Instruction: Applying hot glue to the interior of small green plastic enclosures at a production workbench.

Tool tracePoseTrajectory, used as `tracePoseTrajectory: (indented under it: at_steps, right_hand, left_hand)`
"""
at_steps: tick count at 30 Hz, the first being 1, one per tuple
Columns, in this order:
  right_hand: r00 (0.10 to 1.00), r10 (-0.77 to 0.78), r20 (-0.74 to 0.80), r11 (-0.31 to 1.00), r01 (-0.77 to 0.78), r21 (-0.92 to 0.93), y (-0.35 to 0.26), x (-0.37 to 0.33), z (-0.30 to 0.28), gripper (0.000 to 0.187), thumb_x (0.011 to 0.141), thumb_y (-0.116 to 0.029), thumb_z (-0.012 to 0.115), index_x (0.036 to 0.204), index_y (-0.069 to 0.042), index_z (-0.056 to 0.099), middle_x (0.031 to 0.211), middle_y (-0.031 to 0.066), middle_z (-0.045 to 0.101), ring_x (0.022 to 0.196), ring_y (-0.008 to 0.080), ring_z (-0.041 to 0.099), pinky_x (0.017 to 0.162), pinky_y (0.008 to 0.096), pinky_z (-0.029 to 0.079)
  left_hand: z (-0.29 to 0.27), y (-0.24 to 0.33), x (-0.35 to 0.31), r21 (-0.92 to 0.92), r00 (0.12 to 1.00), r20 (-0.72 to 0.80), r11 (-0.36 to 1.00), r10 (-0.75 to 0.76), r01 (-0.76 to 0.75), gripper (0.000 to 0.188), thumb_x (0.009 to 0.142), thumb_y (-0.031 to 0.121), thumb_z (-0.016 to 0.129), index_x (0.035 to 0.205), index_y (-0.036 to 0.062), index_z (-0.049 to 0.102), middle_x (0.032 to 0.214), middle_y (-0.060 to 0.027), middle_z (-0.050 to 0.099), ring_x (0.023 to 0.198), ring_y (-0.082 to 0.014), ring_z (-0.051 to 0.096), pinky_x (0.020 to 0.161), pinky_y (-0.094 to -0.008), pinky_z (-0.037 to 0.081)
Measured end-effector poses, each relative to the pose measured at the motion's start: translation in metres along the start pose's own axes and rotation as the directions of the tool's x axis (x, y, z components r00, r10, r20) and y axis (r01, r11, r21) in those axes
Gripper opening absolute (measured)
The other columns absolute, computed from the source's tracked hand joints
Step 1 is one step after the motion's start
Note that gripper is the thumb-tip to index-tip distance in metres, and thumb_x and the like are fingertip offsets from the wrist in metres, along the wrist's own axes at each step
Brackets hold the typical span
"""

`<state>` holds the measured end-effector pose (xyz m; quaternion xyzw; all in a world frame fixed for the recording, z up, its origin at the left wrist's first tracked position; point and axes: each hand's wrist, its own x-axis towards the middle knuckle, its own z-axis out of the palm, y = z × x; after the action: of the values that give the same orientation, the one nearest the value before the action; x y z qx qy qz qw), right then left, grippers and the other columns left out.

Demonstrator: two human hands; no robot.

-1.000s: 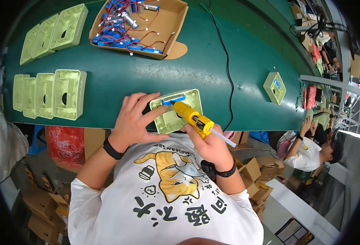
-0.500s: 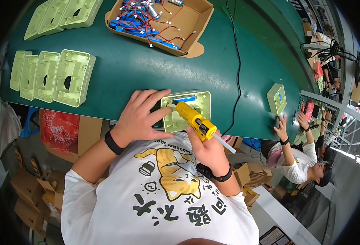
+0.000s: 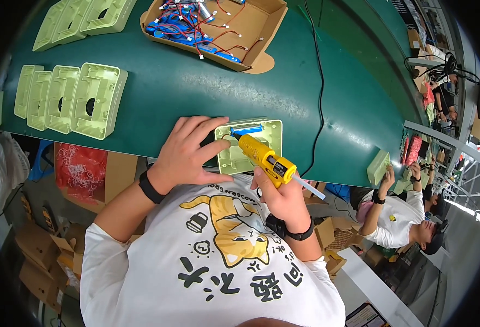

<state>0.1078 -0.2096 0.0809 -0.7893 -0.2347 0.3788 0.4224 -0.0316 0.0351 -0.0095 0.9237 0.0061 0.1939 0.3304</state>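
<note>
My right hand [image 3: 284, 199] is closed around a yellow hot glue gun [image 3: 263, 157], with a whitish glue stick [image 3: 312, 188] protruding from its rear. The nozzle points down into a light green plastic housing [image 3: 275, 136], close to the left end of a blue cylindrical battery [image 3: 248, 130] lying along the far inner wall. Spread across the housing's left side, my left hand [image 3: 191, 152] grips it, thumb by the near edge and fingers at the far left corner and rim. The gun hides part of the housing's interior.
Several matching housings [image 3: 95, 103] stand at the left on the green table [image 3: 158, 103]. A cardboard box [image 3: 261, 49] of wired blue batteries sits at the far side. A black cable [image 3: 321, 92] crosses the table. At right, a co-worker [image 3: 395, 229] handles another housing [image 3: 379, 166].
The glue gun and my right hand have shifted slightly right, and the nozzle has moved a little along the battery. My left hand stays put. The co-worker's housing has moved nearer their body and tilted.
</note>
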Motion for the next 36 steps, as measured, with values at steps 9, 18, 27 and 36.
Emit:
tracePoseTrajectory:
  at_steps: [9,18,27,36]
  right_hand:
    - [1.0,-0.011,-0.029,0.998,0.009,-0.057,0.01,-0.001,0.003,0.025,0.116,-0.019,0.079,0.116,0.006,0.08,0.076,0.0174,0.075,0.064,0.0369,0.075,0.06,0.0464,0.054]
    - [0.995,-0.05,-0.088,0.999,0.051,0.018,-0.001,-0.002,-0.004,0.021,0.117,-0.014,0.075,0.12,0.006,0.081,0.09,0.0154,0.086,0.076,0.0332,0.083,0.071,0.041,0.063]
    - [0.999,-0.036,0.023,0.999,0.036,0.019,-0.006,0.003,-0.003,0.019,0.116,-0.01,0.073,0.12,0.007,0.081,0.092,0.0144,0.087,0.079,0.0278,0.084,0.073,0.04,0.064]
    - [0.995,0.097,0.037,0.995,-0.096,-0.01,0.0,0.007,0.001,0.024,0.118,-0.017,0.075,0.12,0.007,0.078,0.08,0.0152,0.079,0.07,0.0322,0.078,0.066,0.0432,0.059]
  left_hand:
    - [0.0,0.0,0.0,0.006,1.0,0.006,1.0,-0.001,0.001,0.07,0.078,0.068,0.1,0.119,0.0138,0.082,0.163,-0.0151,0.071,0.134,-0.0399,0.068,0.11,-0.0543,0.054]
    - [0.002,0.001,0.0,0.005,1.0,0.007,1.0,-0.009,0.009,0.071,0.076,0.068,0.101,0.119,0.0135,0.083,0.163,-0.0148,0.071,0.134,-0.0397,0.069,0.11,-0.0542,0.054]
    - [0.001,0.002,0.0,0.009,1.0,0.007,1.0,-0.01,0.01,0.07,0.077,0.067,0.101,0.119,0.0137,0.083,0.163,-0.0144,0.07,0.134,-0.0393,0.068,0.11,-0.0538,0.054]
    - [0.001,0.002,0.001,0.012,1.0,0.007,1.0,-0.006,0.006,0.069,0.077,0.065,0.1,0.118,0.0133,0.083,0.163,-0.0144,0.07,0.133,-0.039,0.068,0.111,-0.0541,0.053]
